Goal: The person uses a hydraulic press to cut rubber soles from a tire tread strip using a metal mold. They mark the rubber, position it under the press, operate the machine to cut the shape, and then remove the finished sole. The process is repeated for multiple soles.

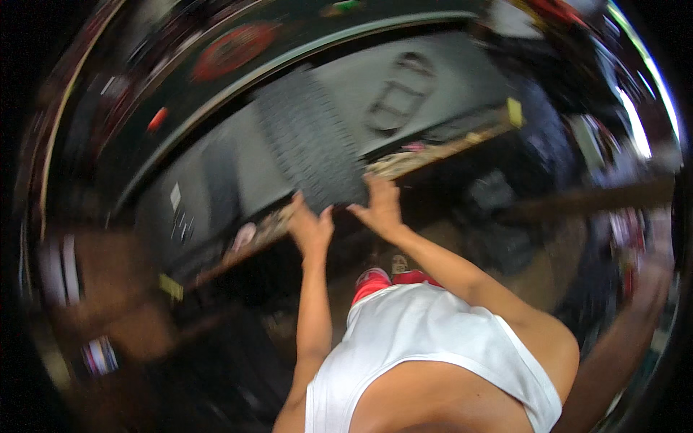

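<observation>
A wide, dark grey strip point(309, 141) with a ribbed, tread-like surface lies across a grey panel, its near end hanging over the front edge. My left hand point(311, 225) is at that end's left corner, and my right hand point(382, 206) is at its right corner. Both thumbs point inward toward each other, and the fingers reach up along the strip's sides, gripping it. Fingertips are partly hidden and motion blurs the picture. On the grey panel point(242, 162), a black ladder-shaped thing point(401, 94) lies to the right of the strip.
A wooden front edge point(447, 151) runs along the panel, with yellow pieces point(514, 113) at its ends. Behind is a dark green surface with a red round patch point(234, 50). A wooden beam point(592, 200) stands at right, and brown boxes point(108, 289) at left.
</observation>
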Demonstrator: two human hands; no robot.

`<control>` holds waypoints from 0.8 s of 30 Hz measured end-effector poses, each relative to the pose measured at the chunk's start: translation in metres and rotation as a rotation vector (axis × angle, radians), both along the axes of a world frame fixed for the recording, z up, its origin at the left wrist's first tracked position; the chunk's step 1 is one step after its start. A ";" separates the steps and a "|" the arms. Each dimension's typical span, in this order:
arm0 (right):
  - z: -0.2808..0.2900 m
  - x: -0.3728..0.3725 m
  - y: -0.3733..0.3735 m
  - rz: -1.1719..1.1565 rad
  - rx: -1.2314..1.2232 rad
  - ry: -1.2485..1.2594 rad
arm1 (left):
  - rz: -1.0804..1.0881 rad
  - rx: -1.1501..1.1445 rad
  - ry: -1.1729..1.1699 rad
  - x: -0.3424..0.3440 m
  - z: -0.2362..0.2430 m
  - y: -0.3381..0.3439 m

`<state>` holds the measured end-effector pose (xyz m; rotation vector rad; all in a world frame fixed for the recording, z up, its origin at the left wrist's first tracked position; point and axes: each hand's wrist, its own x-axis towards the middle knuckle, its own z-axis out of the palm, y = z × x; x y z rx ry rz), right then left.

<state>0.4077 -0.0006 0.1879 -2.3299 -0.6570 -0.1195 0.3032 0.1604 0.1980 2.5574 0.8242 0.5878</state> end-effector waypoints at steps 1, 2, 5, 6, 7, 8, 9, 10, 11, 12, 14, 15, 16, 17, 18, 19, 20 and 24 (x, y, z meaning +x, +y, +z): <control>-0.003 0.002 -0.002 0.024 0.068 -0.051 | -0.035 0.055 -0.030 0.004 -0.006 0.008; -0.006 0.005 -0.003 0.046 0.118 -0.057 | -0.074 0.091 -0.003 0.006 -0.012 0.014; -0.012 0.011 -0.006 0.109 0.148 -0.056 | -0.145 0.182 -0.156 0.004 -0.031 0.025; -0.012 0.011 -0.004 0.103 0.075 -0.002 | -0.152 0.183 -0.169 0.003 -0.037 0.027; -0.010 0.010 -0.002 0.081 0.049 0.019 | -0.164 0.232 -0.176 0.002 -0.041 0.030; -0.008 0.009 -0.001 0.074 0.036 0.027 | -0.164 0.220 -0.159 0.000 -0.046 0.031; -0.003 0.006 0.001 0.065 0.011 0.076 | -0.163 0.242 -0.199 0.001 -0.049 0.033; 0.002 0.003 0.000 0.075 0.018 0.061 | -0.156 0.224 -0.220 0.001 -0.052 0.033; 0.007 -0.001 -0.005 0.053 -0.018 0.083 | -0.173 0.237 -0.235 0.002 -0.053 0.034; 0.013 -0.008 -0.011 0.025 -0.033 0.119 | -0.185 0.219 -0.262 0.005 -0.053 0.034; 0.019 -0.028 -0.044 -0.033 0.077 0.148 | -0.194 0.244 -0.272 0.007 -0.047 0.033; 0.018 -0.040 -0.068 -0.074 0.109 0.210 | -0.161 0.190 -0.180 0.007 -0.042 0.031; 0.014 -0.055 -0.101 -0.102 0.128 0.220 | -0.172 0.177 -0.150 0.004 -0.035 0.028; 0.006 -0.074 -0.138 -0.127 0.131 0.245 | -0.144 0.171 -0.087 0.003 -0.026 0.022; -0.003 -0.095 -0.180 -0.188 0.062 0.304 | -0.142 0.249 -0.138 0.000 -0.017 0.010; -0.013 -0.123 -0.223 -0.261 -0.028 0.384 | -0.054 0.258 -0.021 0.002 -0.004 -0.003; -0.023 -0.155 -0.264 -0.366 -0.078 0.440 | -0.087 0.452 -0.035 -0.018 0.008 -0.023; -0.044 -0.312 -0.404 -0.782 -0.305 0.661 | -0.641 0.304 -0.389 -0.015 0.042 -0.172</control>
